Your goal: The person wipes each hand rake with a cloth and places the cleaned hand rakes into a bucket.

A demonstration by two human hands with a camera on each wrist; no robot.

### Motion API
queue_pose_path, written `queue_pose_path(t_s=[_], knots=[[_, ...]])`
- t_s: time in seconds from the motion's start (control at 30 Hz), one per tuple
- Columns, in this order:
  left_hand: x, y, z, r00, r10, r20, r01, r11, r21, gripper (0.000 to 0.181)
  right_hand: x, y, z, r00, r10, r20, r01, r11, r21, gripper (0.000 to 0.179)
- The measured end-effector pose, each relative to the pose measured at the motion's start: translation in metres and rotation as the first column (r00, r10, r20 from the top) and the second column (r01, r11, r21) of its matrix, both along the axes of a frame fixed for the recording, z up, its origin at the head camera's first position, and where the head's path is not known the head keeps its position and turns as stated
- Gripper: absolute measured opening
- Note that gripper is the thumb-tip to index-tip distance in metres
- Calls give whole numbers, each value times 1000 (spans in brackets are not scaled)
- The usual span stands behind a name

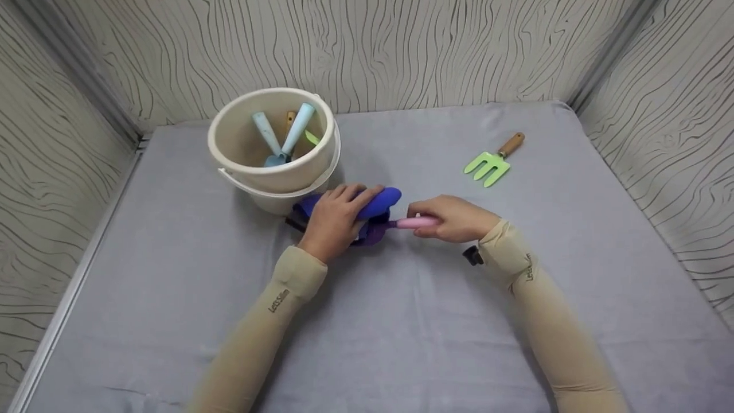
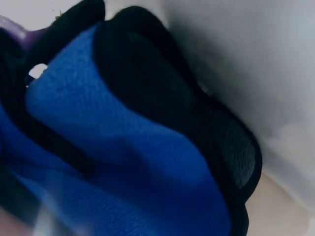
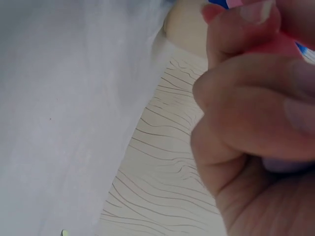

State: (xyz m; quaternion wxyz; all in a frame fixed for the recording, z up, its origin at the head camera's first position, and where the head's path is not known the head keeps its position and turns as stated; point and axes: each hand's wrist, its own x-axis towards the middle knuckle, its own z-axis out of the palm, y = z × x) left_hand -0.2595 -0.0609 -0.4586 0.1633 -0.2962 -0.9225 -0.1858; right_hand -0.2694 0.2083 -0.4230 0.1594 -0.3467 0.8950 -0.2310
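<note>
My right hand grips the pink handle of a garden hand tool. The tool's purple head lies partly hidden under a blue fabric piece with black edging. Over that fabric, beside the bucket, my left hand holds on with its fingers bent across the top. In the left wrist view the soft blue fabric fills most of the frame, a black band along its border. Curled fingers wrap the handle in the right wrist view.
A cream bucket with a white bail stands at the back left, several tool handles leaning inside, two of them light blue. On the right of the grey cloth lies a green hand fork with a wooden handle. Patterned panels enclose the table's back and sides.
</note>
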Motion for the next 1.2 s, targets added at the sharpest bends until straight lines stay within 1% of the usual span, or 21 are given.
queue_pose_path(t_s=[0.07, 0.17, 0.23, 0.33, 0.4, 0.5, 0.6, 0.7, 0.73, 0.77, 0.83, 0.87, 0.9, 0.93, 1.0, 1.03, 1.07, 1.13, 1.2], knots=[[-1, -5, -2, 999, 15, 35, -16, 999, 37, 58, 0, 2, 2, 1000, -6, 8, 6, 1000, 7, 15], [-1, -14, -6, 996, 25, 87, -35, 993, 114, 61, -1, 7, 3, 1000, -17, 25, 17, 1000, 15, 15], [0, -21, -9, 991, 31, 131, -52, 985, 162, 60, -2, 10, 4, 999, -14, 36, 14, 1000, 13, 15], [0, -31, -13, 981, 42, 191, -86, 970, 229, 54, -3, 15, 4, 998, -18, 59, 18, 1000, -3, 15], [0, -37, -15, 973, 50, 226, -115, 952, 285, 50, -4, 20, 6, 996, -38, 82, 40, 999, -23, 14], [0, -43, -16, 960, 35, 277, -146, 909, 390, 46, -6, 27, 8, 990, -76, 122, 84, 995, -61, 13], [0, -45, -16, 944, 5, 329, -171, 863, 475, 49, -9, 31, 10, 984, -102, 144, 116, 988, -97, 13], [2, -44, -15, 923, -15, 383, -199, 835, 513, 56, -11, 33, 10, 981, -117, 157, 139, 981, -134, 18], [3, -43, -15, 915, -23, 404, -208, 829, 518, 58, -11, 34, 11, 979, -125, 160, 149, 978, -146, 19], [4, -42, -14, 906, -29, 421, -214, 829, 518, 59, -11, 34, 11, 977, -133, 165, 159, 974, -159, 20], [5, -41, -14, 894, -39, 446, -214, 838, 502, 62, -12, 35, 10, 974, -146, 175, 177, 968, -176, 20], [6, -41, -14, 891, -40, 452, -209, 847, 488, 63, -12, 35, 10, 972, -152, 177, 183, 967, -178, 20], [6, -40, -14, 894, -38, 446, -197, 861, 469, 62, -12, 35, 9, 972, -156, 177, 187, 966, -176, 20], [6, -40, -14, 902, -31, 430, -183, 876, 446, 61, -12, 35, 9, 972, -159, 175, 190, 967, -172, 20], [5, -40, -15, 929, -12, 369, -150, 901, 406, 58, -13, 35, 8, 973, -161, 169, 188, 969, -161, 21], [5, -41, -16, 943, 1, 333, -141, 907, 397, 55, -13, 35, 8, 973, -160, 168, 187, 970, -158, 21], [5, -41, -16, 956, 12, 294, -133, 909, 395, 53, -13, 35, 8, 972, -161, 169, 187, 970, -157, 21], [5, -41, -16, 974, 42, 221, -133, 900, 415, 50, -13, 36, 9, 971, -164, 176, 192, 968, -162, 21], [5, -40, -16, 981, 73, 181, -150, 875, 460, 51, -13, 38, 10, 968, -169, 185, 202, 963, -180, 19]])
